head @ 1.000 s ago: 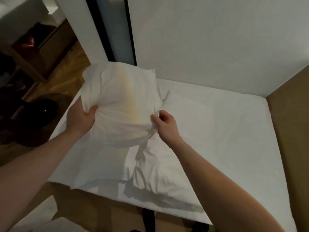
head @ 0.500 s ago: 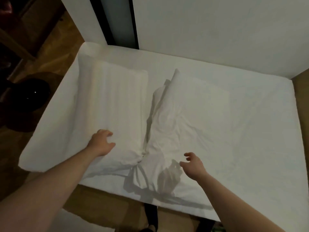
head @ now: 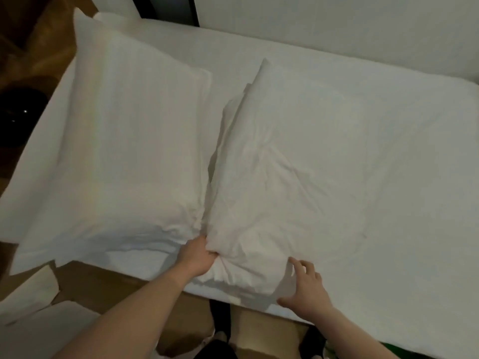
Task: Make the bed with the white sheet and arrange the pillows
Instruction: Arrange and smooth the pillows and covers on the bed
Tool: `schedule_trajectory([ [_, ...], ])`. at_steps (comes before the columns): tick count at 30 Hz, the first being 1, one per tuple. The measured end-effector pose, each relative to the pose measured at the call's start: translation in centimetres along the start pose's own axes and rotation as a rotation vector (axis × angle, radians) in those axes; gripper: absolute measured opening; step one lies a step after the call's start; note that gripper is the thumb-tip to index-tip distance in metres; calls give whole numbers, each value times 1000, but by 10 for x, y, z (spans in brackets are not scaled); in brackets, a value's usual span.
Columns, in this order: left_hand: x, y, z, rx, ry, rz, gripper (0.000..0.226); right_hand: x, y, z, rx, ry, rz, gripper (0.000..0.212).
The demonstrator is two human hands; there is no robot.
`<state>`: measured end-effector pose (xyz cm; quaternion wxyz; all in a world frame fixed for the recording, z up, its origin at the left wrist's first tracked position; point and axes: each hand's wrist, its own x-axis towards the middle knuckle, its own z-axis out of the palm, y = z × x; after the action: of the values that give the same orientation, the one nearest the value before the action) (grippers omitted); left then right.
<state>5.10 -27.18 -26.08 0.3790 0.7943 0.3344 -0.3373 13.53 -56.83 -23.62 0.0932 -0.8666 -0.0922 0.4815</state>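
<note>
1. Your left hand (head: 198, 257) is pinching the near corner of the rumpled right pillow (head: 280, 177).
2. Your right hand (head: 307, 288) is hovering spread, gripping nothing.
3. Be tugging it level beside the left pillow (head: 134, 141) on the white sheet (head: 401, 177).

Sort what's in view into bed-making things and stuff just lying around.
Job: left pillow; right pillow, its near corner gripped by the left hand, right hand open beside it; white sheet.
Lying about: dark round object on the floor; white papers.

Two white pillows (head: 140, 141) side by side
</note>
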Motion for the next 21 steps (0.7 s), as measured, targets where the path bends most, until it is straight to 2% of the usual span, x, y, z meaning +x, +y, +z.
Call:
schedule_trajectory([
  [1, -5, 6, 2, -86, -27, 6, 52, 0, 3, 2, -45, -5, -16, 113],
  [3, -24, 17, 1, -298, -153, 36, 47, -1, 7, 6, -78, 54, -51, 112],
  [6, -49, 23, -6, -446, -299, 81, 54, -2, 8, 10, -102, 243, -196, 87],
  [8, -54, 16, -5, -429, -295, 39, 62, -1, 8, 8, -52, 296, -242, 55],
  [9, -55, 14, -2, -393, -259, 8, 65, 0, 8, 5, -44, 282, -247, 45],
  [11, -51, 8, 6, -275, -188, -28, 57, 8, 8, 1, -82, 202, -282, 44],
  [13, -37, 9, 3, 2, -215, -17, 50, 20, 4, -1, -118, 59, -313, 52],
  [15, -15, 15, -16, 321, -359, -53, 65, 30, 0, -8, -131, -89, -324, 59],
  [17, 11, 34, -51, 458, -430, -144, 94, 34, 1, -22, -56, -136, -333, 63],
  [19, 29, 70, -90, 310, -363, -189, 115, 35, 9, -42, 108, -28, -313, 62],
  [21, 44, 106, -118, 57, -220, -135, 116, 42, 27, -62, 287, 211, -237, 55],
])
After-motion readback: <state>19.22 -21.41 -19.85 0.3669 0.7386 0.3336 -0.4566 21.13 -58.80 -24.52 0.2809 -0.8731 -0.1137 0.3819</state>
